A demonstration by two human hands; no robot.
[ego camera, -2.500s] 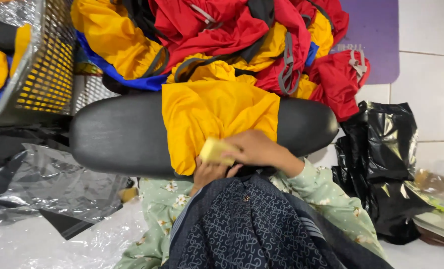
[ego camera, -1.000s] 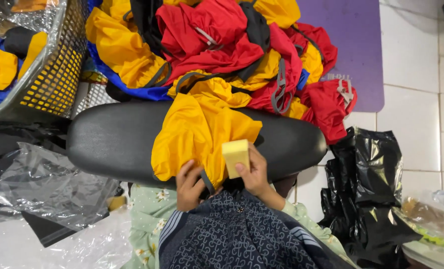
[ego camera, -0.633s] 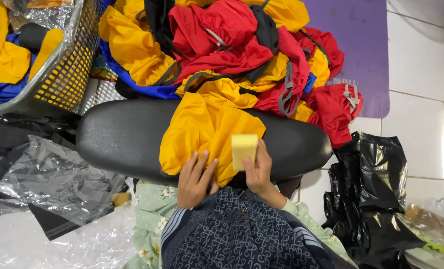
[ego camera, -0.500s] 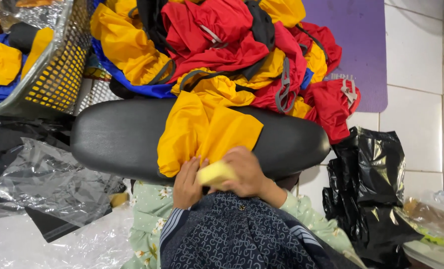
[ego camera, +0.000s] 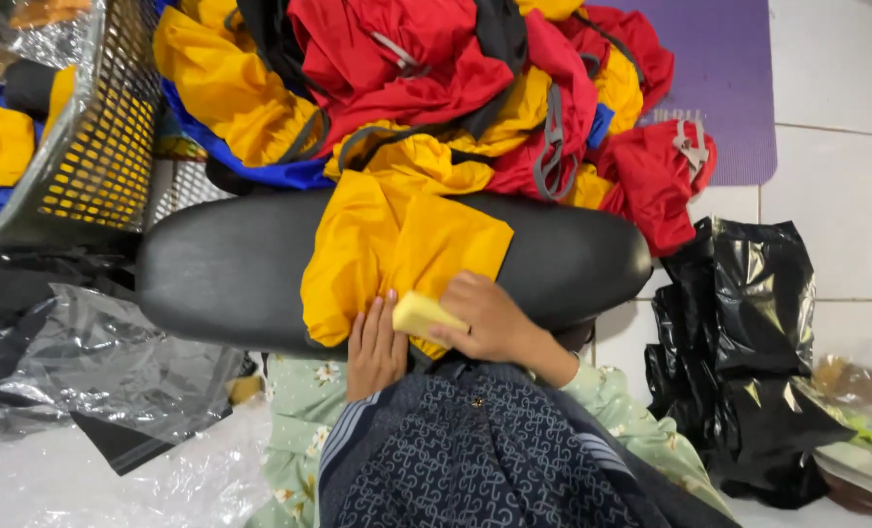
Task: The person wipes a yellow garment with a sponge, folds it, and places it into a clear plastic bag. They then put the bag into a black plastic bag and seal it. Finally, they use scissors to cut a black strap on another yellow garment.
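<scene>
One view only, the head camera, looking down over the lap. Two hands lay at the near edge of a black padded seat (ego camera: pixel 230 274), over which a yellow garment (ego camera: pixel 397 244) was draped, its lower edge hanging toward the body.

Right hand (ego camera: pixel 490 318): fingers curled closed around a small pale yellow block (ego camera: pixel 424 315), perhaps a sponge or a soap bar; which, could not be told. The block stuck out of the grip to the left, its long axis running roughly left to right with a slight tilt, its free end pointing at the left hand. It lay against the lower edge of the yellow garment.

Left hand (ego camera: pixel 375 347): flat and open, fingers together and pointing up the frame, palm pressed on the hanging cloth. It gripped nothing. Its fingertips sat just beside the block's free end, touching or nearly so; contact could not be settled.

Key relation: the block lay just to the right of the left hand, held by the right, so the right hand was the one on it and the left merely pinned the cloth beside it.

Surroundings: a heap of red and yellow garments (ego camera: pixel 436 78) behind the seat, a mesh basket (ego camera: pixel 103 147) at the upper left, black plastic bags (ego camera: pixel 749 342) at the right, clear plastic sheeting (ego camera: pixel 84 460) at the lower left, a purple mat (ego camera: pixel 719 88) on white floor tiles (ego camera: pixel 837 196)
</scene>
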